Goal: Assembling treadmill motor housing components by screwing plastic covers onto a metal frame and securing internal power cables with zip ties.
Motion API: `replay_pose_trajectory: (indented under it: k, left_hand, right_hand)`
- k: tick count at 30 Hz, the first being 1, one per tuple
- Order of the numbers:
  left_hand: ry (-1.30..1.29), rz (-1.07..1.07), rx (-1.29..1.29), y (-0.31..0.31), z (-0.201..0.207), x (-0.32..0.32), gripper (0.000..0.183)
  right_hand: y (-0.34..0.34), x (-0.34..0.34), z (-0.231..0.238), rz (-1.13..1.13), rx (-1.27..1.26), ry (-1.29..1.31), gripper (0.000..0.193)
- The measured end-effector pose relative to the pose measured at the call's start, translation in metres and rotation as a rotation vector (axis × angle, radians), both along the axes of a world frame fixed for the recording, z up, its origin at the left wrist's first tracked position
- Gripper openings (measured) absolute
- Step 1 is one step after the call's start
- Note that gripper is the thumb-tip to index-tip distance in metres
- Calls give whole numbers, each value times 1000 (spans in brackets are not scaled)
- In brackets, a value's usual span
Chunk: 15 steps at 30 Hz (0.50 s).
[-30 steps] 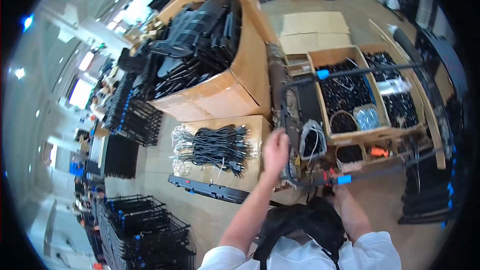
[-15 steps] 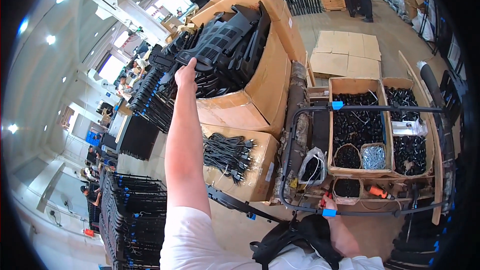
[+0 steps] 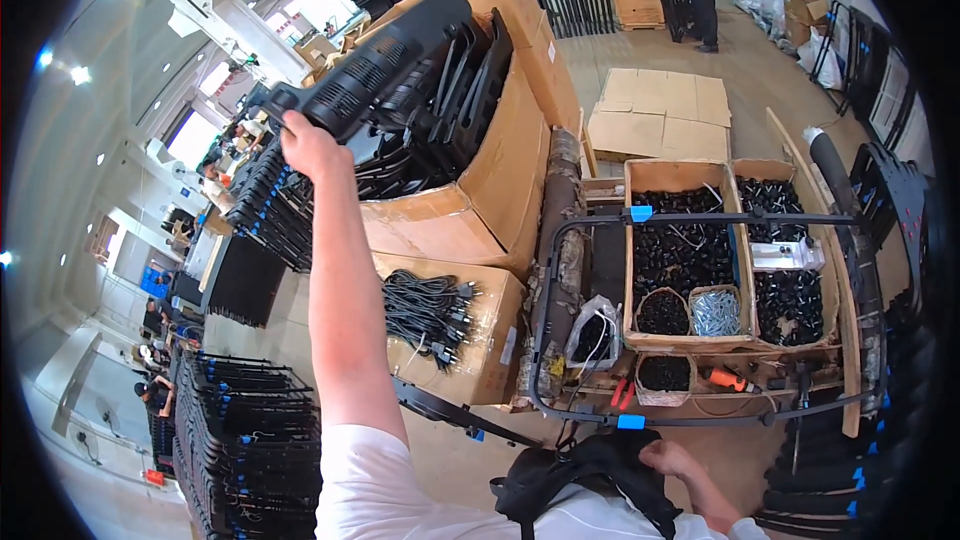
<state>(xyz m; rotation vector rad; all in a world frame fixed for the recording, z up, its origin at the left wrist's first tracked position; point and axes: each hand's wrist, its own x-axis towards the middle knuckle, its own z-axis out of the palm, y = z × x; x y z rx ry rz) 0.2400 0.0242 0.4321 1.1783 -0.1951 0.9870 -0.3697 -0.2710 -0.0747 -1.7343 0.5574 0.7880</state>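
Observation:
My left hand (image 3: 314,148) grips one end of a black plastic cover (image 3: 372,65) with rows of vent slots. It holds the cover tilted above a large cardboard carton (image 3: 440,220) full of similar black covers (image 3: 425,145). My right hand (image 3: 668,457) is low in front of my body, beside a black bag (image 3: 590,470); its fingers are curled and nothing shows in them. Just beyond it, red-handled pliers (image 3: 623,393) rest at the bench edge, near a black tubular frame (image 3: 720,422) with blue clips.
Cardboard bins (image 3: 690,342) hold black parts and silver screws. An orange power tool (image 3: 730,379) lies by a small basket (image 3: 665,380). Coiled black cables (image 3: 425,310) sit on a carton. Racked black frames (image 3: 245,430) stand at left; flattened cardboard (image 3: 660,110) lies beyond. Other people work farther off.
My left hand has raised the vented cover up and leftward from the pile in the carton. My right hand has let go of the red-handled pliers and drawn back toward my body.

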Motion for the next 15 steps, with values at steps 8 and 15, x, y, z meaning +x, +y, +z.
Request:
replay_pose_trajectory:
  k: [8, 15]
  left_hand:
    - [-146, -576, 263, -4, 56, -135, 32]
    - [330, -1051, 545, -49, -47, -178, 33]
  right_hand:
    - [-39, 99, 290, -324, -651, -1277, 37]
    - [17, 178, 310, -134, -438, -1002, 72]
